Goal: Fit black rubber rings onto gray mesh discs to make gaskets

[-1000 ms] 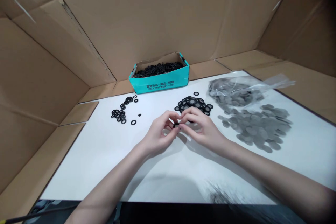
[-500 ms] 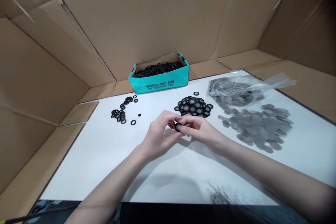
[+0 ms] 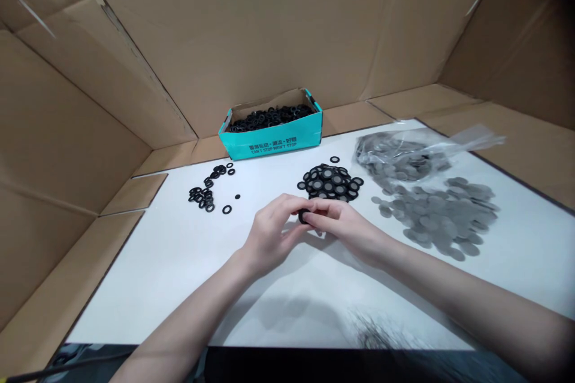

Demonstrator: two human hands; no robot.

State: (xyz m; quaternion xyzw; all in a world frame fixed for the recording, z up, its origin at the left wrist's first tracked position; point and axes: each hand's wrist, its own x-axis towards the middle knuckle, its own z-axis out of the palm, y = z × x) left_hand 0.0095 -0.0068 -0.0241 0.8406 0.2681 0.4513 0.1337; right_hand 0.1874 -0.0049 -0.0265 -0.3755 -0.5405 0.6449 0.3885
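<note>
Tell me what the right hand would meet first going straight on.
Beyond the held black ring, most likely the left hand; the exact depth between them is unclear.

Closed in on three sides by plain brown cardboard: a broad far wall (image 3: 269,30), a left wall (image 3: 40,131) and a right wall (image 3: 530,54). Creased in places, split by a dark seam (image 3: 146,66) toward the far left, and streaked with a pale line (image 3: 27,4) at upper left. Bordered at the foot by flat cardboard strips (image 3: 530,137). Filled in the middle by a white-topped bench (image 3: 148,287), marked with a dark, feathery patch (image 3: 375,332) at the near right. Softly lit, darkening toward the upper right corner. Crossed at near left by a dark cable (image 3: 67,365).
</note>
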